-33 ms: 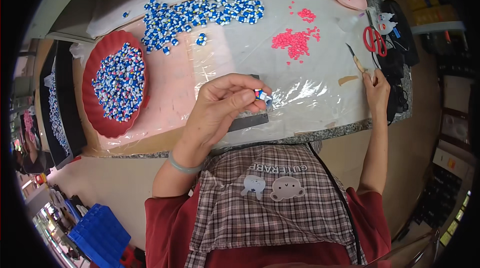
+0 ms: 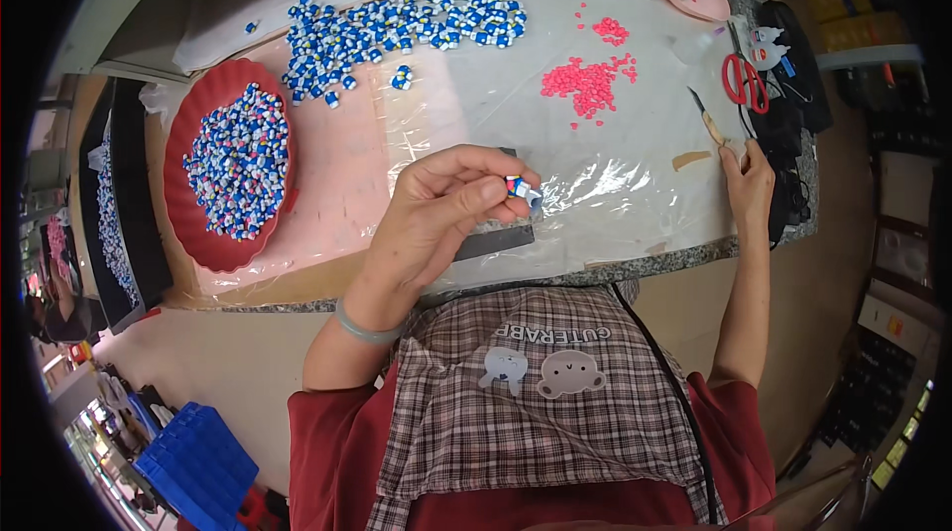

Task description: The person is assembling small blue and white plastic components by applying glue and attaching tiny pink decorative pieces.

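Note:
Between the thumb and fingertips of my left hand (image 2: pixel 436 199) is a small blue-and-white bead-like piece (image 2: pixel 517 187) with a touch of pink, above the near edge of the table. My right hand (image 2: pixel 748 174), at the table's right side, pinches the handle end of a slim knife (image 2: pixel 706 118). Its pale handle leads to a dark pointed blade aimed away from me. Several small pink pieces (image 2: pixel 580 87) lie loose ahead, between my hands. A wide spread of blue-and-white pieces (image 2: pixel 397 20) covers the far left.
A red fluted bowl (image 2: pixel 178 204) full of blue-and-white pieces stands at the left. Red-handled scissors (image 2: pixel 734 85) lie beyond the knife, near small white bottles (image 2: pixel 766 47) and black cables. A dark flat plate (image 2: pixel 496 241) sits under my left hand. Clear plastic sheeting (image 2: pixel 625 184) covers the table.

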The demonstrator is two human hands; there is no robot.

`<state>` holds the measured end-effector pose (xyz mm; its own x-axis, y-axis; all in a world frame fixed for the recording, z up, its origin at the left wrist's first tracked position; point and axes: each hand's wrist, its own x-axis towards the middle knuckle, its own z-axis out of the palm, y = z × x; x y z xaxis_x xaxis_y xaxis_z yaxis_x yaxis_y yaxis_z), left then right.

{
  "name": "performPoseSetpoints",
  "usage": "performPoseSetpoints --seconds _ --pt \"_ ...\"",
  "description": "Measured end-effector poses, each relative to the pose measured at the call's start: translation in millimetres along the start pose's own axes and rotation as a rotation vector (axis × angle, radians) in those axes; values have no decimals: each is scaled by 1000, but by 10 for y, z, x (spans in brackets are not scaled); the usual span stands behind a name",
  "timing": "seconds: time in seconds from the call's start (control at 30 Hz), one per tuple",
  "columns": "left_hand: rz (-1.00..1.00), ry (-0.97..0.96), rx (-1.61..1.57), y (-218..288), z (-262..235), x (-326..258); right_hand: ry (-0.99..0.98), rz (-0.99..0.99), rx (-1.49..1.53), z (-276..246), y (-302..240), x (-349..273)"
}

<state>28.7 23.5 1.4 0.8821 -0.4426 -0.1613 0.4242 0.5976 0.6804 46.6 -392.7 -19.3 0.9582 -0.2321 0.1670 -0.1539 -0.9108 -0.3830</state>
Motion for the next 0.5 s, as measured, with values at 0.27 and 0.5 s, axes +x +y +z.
performPoseSetpoints --seconds 0.27,0.5 --pt "-30 -31 -84 22 1 -19 -1 -225 -148 -104 -218 -114" --pt "-34 -41 -80 15 40 -3 87 -250 -92 -49 -257 -126"
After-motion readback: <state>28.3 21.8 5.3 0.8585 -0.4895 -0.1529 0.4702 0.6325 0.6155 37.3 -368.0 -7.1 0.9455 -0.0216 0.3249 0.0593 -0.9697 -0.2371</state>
